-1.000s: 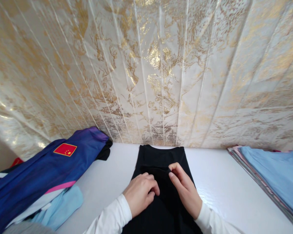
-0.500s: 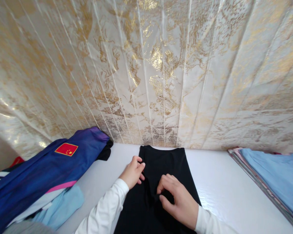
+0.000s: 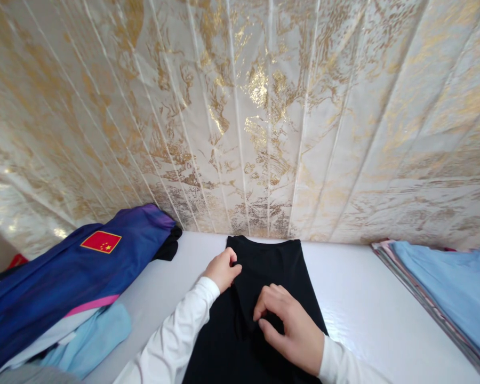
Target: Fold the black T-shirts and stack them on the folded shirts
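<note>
In the head view, the black garment (image 3: 248, 304) lies lengthwise at the middle of the near part of the scene, and serves as the landmark. The left hand (image 3: 223, 271) is at its upper left edge, fingers curled, thumb and forefinger close together; I cannot tell whether cloth is caught in that grip. The right hand (image 3: 292, 326) is over its middle, and its grip appears to be pinching a raised fold of the dark cloth between thumb and forefinger.

If the two hands pulled unevenly, the garment could skew or crease; a thin pinch could let the fold slip, and black on black makes its layers hard to align. The glossy surface might also let the cloth slide.

The surface (image 3: 358, 298) is white, catching light right of the garment. Left of the garment lie a blue jacket (image 3: 124, 272) and a light blue cloth (image 3: 90, 338); well to its right, a folded stack (image 3: 444, 290). Behind it hangs a white-and-gold curtain (image 3: 260, 133).
</note>
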Available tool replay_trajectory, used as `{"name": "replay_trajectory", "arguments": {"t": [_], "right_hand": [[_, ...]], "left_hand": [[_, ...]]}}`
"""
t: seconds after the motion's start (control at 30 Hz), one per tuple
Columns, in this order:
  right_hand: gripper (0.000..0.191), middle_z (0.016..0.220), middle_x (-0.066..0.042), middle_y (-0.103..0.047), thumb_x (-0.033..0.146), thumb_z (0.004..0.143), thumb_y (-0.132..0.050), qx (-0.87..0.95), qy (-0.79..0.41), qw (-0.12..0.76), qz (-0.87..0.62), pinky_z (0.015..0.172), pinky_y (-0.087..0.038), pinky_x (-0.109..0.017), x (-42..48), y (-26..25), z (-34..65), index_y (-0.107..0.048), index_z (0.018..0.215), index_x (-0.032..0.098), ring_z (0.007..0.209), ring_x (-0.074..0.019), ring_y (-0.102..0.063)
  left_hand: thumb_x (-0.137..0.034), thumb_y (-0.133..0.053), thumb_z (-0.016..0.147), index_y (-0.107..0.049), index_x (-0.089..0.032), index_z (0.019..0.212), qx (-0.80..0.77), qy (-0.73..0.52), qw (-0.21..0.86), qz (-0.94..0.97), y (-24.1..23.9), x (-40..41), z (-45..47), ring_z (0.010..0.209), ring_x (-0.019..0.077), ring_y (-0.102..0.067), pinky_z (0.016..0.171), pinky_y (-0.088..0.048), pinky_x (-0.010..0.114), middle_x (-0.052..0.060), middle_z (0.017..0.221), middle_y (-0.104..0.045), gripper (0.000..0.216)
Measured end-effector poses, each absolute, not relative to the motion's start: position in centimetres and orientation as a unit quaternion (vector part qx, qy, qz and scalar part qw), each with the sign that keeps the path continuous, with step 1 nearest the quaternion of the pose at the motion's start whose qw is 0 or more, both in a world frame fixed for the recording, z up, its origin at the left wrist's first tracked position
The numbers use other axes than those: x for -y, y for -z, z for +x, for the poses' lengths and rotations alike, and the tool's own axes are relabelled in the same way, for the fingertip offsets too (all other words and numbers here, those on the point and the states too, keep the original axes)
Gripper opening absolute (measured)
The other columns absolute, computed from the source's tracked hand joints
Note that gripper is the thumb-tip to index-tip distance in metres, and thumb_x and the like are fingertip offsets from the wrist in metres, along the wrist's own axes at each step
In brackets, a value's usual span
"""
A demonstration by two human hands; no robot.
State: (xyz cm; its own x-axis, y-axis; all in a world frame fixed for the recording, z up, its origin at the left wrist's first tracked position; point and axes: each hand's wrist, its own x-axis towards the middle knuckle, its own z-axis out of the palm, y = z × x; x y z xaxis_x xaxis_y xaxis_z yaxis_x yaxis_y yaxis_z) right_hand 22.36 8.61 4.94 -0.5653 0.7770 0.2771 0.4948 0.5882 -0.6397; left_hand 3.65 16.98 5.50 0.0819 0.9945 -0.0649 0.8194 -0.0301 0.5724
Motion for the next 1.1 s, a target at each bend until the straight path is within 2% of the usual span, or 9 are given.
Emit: {"name": "replay_trajectory", "arguments": {"t": [0.13,0.3,0.4,0.5,0.6,0.73,0.83,0.93,1.1], "right_hand": [[0.019,0.084,0.001,-0.061,0.014,0.081,-0.051,0.86,-0.263,0.241,-0.365,0.093,-0.034,-0.041,-8.6,-5.1,22.3,-0.066,0.086,0.025,0.085,-0.0174,-0.056],[0.029,0.104,-0.004,-0.065,0.017,0.089,-0.039,0.812,-0.267,0.342,-0.391,0.091,-0.041,-0.039,-11.5,-5.2,24.6,-0.063,0.105,0.025,0.101,-0.0198,-0.058],[0.039,0.13,-0.008,-0.056,0.023,0.091,-0.035,0.808,-0.204,0.334,-0.44,0.101,-0.038,-0.043,-14.1,-4.2,26.4,-0.053,0.125,0.023,0.122,-0.0214,-0.048],[0.048,0.144,-0.009,-0.042,0.036,0.092,-0.038,0.837,-0.128,0.247,-0.471,0.108,-0.031,-0.045,-15.6,-2.7,27.3,-0.042,0.138,0.019,0.135,-0.0228,-0.033],[0.055,0.149,-0.007,-0.032,0.046,0.091,-0.04,0.85,-0.058,0.161,-0.498,0.111,-0.025,-0.047,-15.9,-1.8,27.4,-0.039,0.14,0.02,0.139,-0.0243,-0.024],[0.056,0.152,-0.006,-0.024,0.049,0.092,-0.037,0.839,-0.025,0.119,-0.53,0.112,-0.023,-0.046,-15.7,-1.8,27.2,-0.038,0.141,0.021,0.14,-0.0239,-0.02],[0.059,0.151,-0.008,-0.027,0.051,0.092,-0.037,0.837,-0.018,0.135,-0.53,0.111,-0.025,-0.046,-15.8,-1.8,27.2,-0.037,0.141,0.02,0.139,-0.0229,-0.022],[0.058,0.148,-0.01,-0.033,0.05,0.093,-0.035,0.827,-0.002,0.172,-0.535,0.11,-0.026,-0.047,-16.3,-1.5,27.7,-0.036,0.141,0.017,0.138,-0.022,-0.026],[0.05,0.146,-0.01,-0.038,0.038,0.095,-0.032,0.817,0.025,0.198,-0.541,0.109,-0.029,-0.046,-17.9,-0.8,30.2,-0.037,0.141,0.019,0.136,-0.0211,-0.031]], "left_hand": [[-0.008,-0.06,0.074,-0.047,-0.022,0.086,-0.642,-0.184,0.169,0.724,-6.1,-16.0,3.9,0.081,0.0185,-0.061,0.075,-0.046,0.03,-0.001,0.078,-0.058,0.022],[0.003,-0.049,0.071,-0.052,-0.022,0.107,-0.579,-0.205,0.095,0.784,-7.2,-13.5,5.1,0.114,0.0213,-0.048,0.098,-0.037,0.036,0.006,0.117,-0.055,0.044],[-0.01,-0.048,0.084,-0.05,-0.022,0.122,-0.505,-0.18,0.09,0.839,-6.5,-11.9,5.7,0.127,0.0199,-0.04,0.105,-0.033,0.037,0.005,0.135,-0.047,0.04],[-0.035,-0.047,0.092,-0.034,-0.017,0.14,-0.46,-0.114,0.084,0.877,-4.9,-10.8,5.4,0.138,0.0235,-0.024,0.109,-0.028,0.043,0.01,0.15,-0.027,0.053],[-0.045,-0.042,0.093,-0.022,-0.016,0.146,-0.458,-0.07,0.059,0.884,-3.6,-10.1,4.8,0.141,0.024,-0.012,0.112,-0.02,0.046,0.01,0.154,-0.015,0.063],[-0.051,-0.041,0.092,-0.018,-0.017,0.147,-0.488,-0.044,0.038,0.871,-3.3,-9.4,4.3,0.141,0.0263,-0.006,0.112,-0.019,0.047,0.01,0.154,-0.008,0.069],[-0.051,-0.042,0.091,-0.024,-0.016,0.146,-0.492,-0.04,0.033,0.869,-3.8,-9.5,4.3,0.141,0.027,-0.009,0.112,-0.019,0.047,0.011,0.153,-0.014,0.068],[-0.042,-0.038,0.094,-0.03,-0.015,0.144,-0.472,-0.056,0.03,0.879,-4.8,-10.2,4.9,0.141,0.0234,-0.014,0.113,-0.019,0.045,0.01,0.152,-0.019,0.057],[-0.033,-0.037,0.096,-0.027,-0.014,0.144,-0.421,-0.075,0.062,0.902,-5.9,-12.1,7.0,0.14,0.0199,-0.016,0.113,-0.022,0.04,0.008,0.152,-0.02,0.053]]}}
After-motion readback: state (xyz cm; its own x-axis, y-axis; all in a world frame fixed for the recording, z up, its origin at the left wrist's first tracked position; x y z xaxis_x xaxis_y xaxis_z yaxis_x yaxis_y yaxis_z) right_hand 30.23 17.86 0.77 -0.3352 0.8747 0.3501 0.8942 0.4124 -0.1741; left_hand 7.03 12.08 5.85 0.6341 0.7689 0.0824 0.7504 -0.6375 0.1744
